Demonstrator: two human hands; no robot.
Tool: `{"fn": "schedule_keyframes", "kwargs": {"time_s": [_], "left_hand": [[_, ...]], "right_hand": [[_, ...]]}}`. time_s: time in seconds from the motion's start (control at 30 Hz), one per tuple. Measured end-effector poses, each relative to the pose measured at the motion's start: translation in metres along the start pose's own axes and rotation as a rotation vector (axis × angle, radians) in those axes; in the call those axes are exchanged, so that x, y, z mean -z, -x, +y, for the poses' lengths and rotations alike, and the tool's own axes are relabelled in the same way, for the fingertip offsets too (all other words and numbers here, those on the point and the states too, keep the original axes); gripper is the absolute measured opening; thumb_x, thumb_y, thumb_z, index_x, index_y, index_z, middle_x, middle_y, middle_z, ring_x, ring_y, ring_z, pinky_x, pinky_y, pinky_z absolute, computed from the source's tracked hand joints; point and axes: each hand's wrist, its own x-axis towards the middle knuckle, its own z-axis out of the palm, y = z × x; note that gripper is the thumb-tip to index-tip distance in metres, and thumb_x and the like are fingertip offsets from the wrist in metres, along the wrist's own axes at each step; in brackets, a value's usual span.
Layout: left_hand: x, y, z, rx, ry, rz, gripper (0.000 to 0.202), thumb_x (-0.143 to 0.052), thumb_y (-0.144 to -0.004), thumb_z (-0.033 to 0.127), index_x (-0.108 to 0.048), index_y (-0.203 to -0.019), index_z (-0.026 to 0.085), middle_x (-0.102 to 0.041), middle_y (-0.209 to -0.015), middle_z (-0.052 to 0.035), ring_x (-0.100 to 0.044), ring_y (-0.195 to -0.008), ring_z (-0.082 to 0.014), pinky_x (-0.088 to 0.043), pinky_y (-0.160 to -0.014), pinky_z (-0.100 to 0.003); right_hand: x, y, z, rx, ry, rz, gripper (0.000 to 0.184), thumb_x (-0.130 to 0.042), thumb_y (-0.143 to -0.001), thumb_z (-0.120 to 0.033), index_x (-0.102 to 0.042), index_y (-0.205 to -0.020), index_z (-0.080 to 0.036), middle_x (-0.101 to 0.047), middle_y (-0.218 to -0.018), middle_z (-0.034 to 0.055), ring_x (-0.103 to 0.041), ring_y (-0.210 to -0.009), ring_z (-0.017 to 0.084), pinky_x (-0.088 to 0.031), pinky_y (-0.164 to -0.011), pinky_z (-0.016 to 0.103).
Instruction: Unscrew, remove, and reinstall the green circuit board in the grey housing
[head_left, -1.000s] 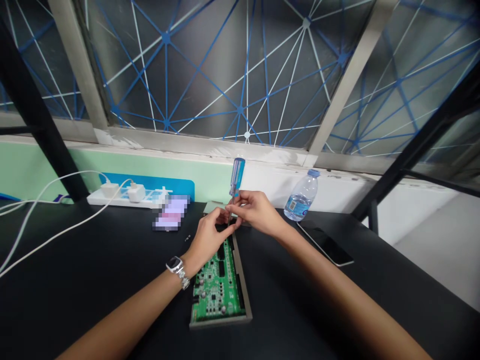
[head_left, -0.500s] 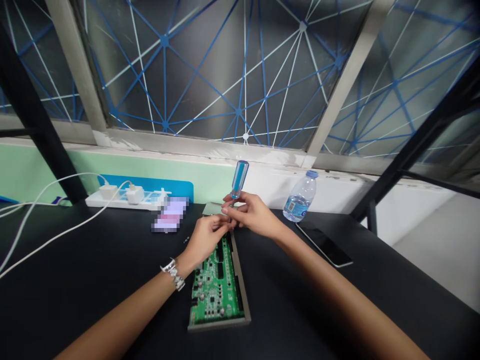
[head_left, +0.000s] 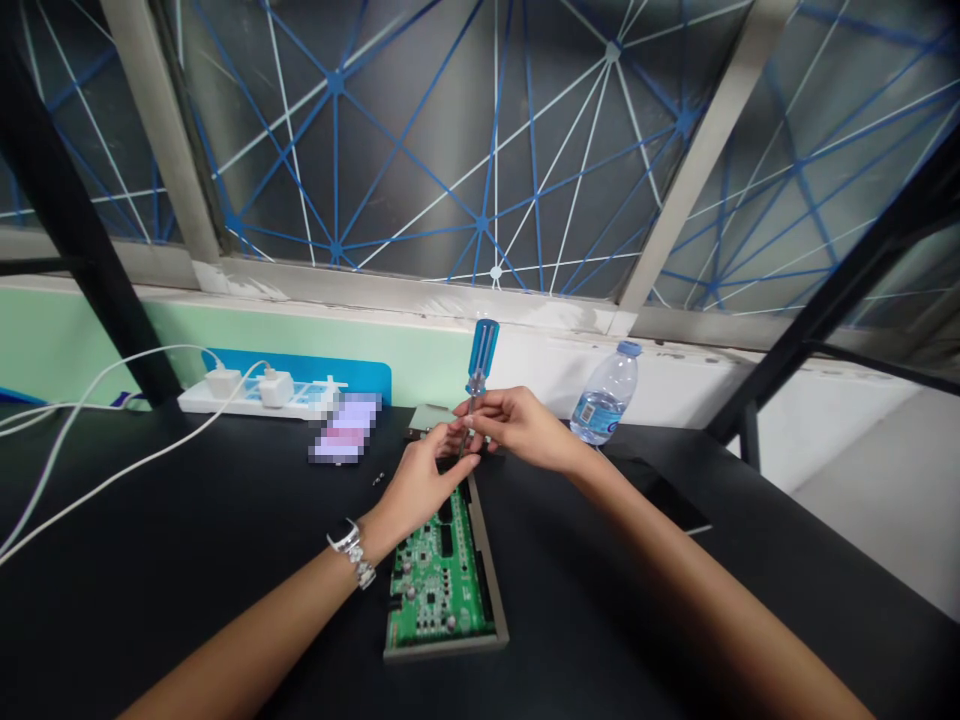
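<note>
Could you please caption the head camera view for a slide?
Right hand and left hand hold a blue-handled screwdriver above a green circuit board.

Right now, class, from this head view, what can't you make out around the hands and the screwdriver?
Tip of the screwdriver: hidden by the left hand and right hand.
Far end of the circuit board: hidden by the left hand.
Pale flat piece: partly hidden behind the hands, so its kind is unclear.
Small bits on the table: too small to identify.
Pixelated patch: blurred, contents unreadable.
</note>
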Motion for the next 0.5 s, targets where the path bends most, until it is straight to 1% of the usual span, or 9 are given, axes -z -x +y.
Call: {"fn": "schedule_keyframes", "kwargs": {"time_s": [0.03, 0.1, 0.17, 0.23, 0.3, 0.37, 0.43, 0.5], "left_hand": [[-0.001, 0.001, 0.001, 0.008, -0.012, 0.032, 0.023, -0.065, -0.085, 0.023, -0.061, -0.107, 0.018, -0.072, -0.099, -0.0057, -0.069, -0.094, -0.0196, -0.052, -0.088, -0.030], [-0.002, 0.001, 0.000, 0.028, -0.057, 0.096, 0.015, -0.069, -0.082, 0.024, -0.063, -0.094, 0.018, -0.073, -0.090, -0.0043, -0.070, -0.085, -0.0192, -0.054, -0.081, -0.029], [-0.003, 0.000, -0.001, 0.038, -0.082, 0.147, 0.010, -0.070, -0.081, 0.025, -0.064, -0.083, 0.018, -0.073, -0.082, -0.0030, -0.070, -0.077, -0.0184, -0.054, -0.073, -0.027], [-0.003, -0.001, -0.004, 0.039, -0.071, 0.173, 0.010, -0.069, -0.082, 0.026, -0.066, -0.079, 0.017, -0.073, -0.078, -0.0027, -0.070, -0.075, -0.0180, -0.054, -0.071, -0.025], [-0.003, -0.002, -0.006, 0.047, -0.028, 0.158, 0.010, -0.068, -0.083, 0.026, -0.069, -0.080, 0.017, -0.074, -0.080, -0.0035, -0.071, -0.077, -0.0187, -0.054, -0.073, -0.026], [-0.001, -0.003, -0.008, 0.062, 0.021, 0.120, 0.010, -0.066, -0.084, 0.024, -0.072, -0.084, 0.016, -0.075, -0.084, -0.0051, -0.072, -0.081, -0.0202, -0.055, -0.076, -0.027], [0.000, -0.003, -0.008, 0.071, 0.050, 0.087, 0.013, -0.065, -0.085, 0.023, -0.074, -0.089, 0.016, -0.076, -0.087, -0.0064, -0.072, -0.084, -0.0214, -0.055, -0.078, -0.029], [0.002, -0.004, -0.008, 0.065, 0.051, 0.062, 0.016, -0.063, -0.086, 0.023, -0.075, -0.092, 0.015, -0.077, -0.089, -0.0070, -0.071, -0.085, -0.0220, -0.054, -0.079, -0.029]], "right_hand": [[0.000, 0.000, 0.001, 0.011, 0.004, 0.027, 0.019, -0.065, -0.084, -0.030, -0.068, -0.086, -0.012, -0.070, -0.071, 0.0044, -0.066, -0.060, 0.014, -0.048, -0.053, 0.023], [-0.002, -0.001, 0.004, 0.033, 0.007, 0.077, 0.018, -0.069, -0.080, -0.031, -0.067, -0.076, -0.013, -0.068, -0.067, 0.0028, -0.065, -0.057, 0.014, -0.049, -0.053, 0.023], [-0.005, -0.002, 0.007, 0.050, 0.020, 0.129, 0.020, -0.072, -0.078, -0.032, -0.066, -0.074, -0.014, -0.066, -0.065, 0.0016, -0.065, -0.055, 0.014, -0.049, -0.053, 0.024], [-0.010, -0.003, 0.011, 0.062, 0.052, 0.196, 0.021, -0.072, -0.077, -0.034, -0.065, -0.074, -0.014, -0.065, -0.065, 0.0012, -0.065, -0.054, 0.015, -0.049, -0.051, 0.024], [-0.014, -0.004, 0.014, 0.075, 0.100, 0.267, 0.023, -0.071, -0.079, -0.035, -0.063, -0.072, -0.015, -0.064, -0.063, 0.0011, -0.065, -0.052, 0.016, -0.047, -0.048, 0.023], [-0.017, -0.004, 0.014, 0.094, 0.140, 0.308, 0.025, -0.069, -0.080, -0.036, -0.060, -0.070, -0.016, -0.063, -0.062, 0.0012, -0.065, -0.053, 0.016, -0.047, -0.048, 0.023], [-0.017, -0.004, 0.013, 0.107, 0.141, 0.295, 0.025, -0.068, -0.082, -0.038, -0.061, -0.074, -0.016, -0.064, -0.065, 0.0019, -0.066, -0.055, 0.016, -0.050, -0.050, 0.024], [-0.015, -0.003, 0.010, 0.103, 0.092, 0.225, 0.025, -0.064, -0.086, -0.040, -0.064, -0.087, -0.016, -0.068, -0.075, 0.0042, -0.067, -0.059, 0.016, -0.053, -0.052, 0.025]]}}
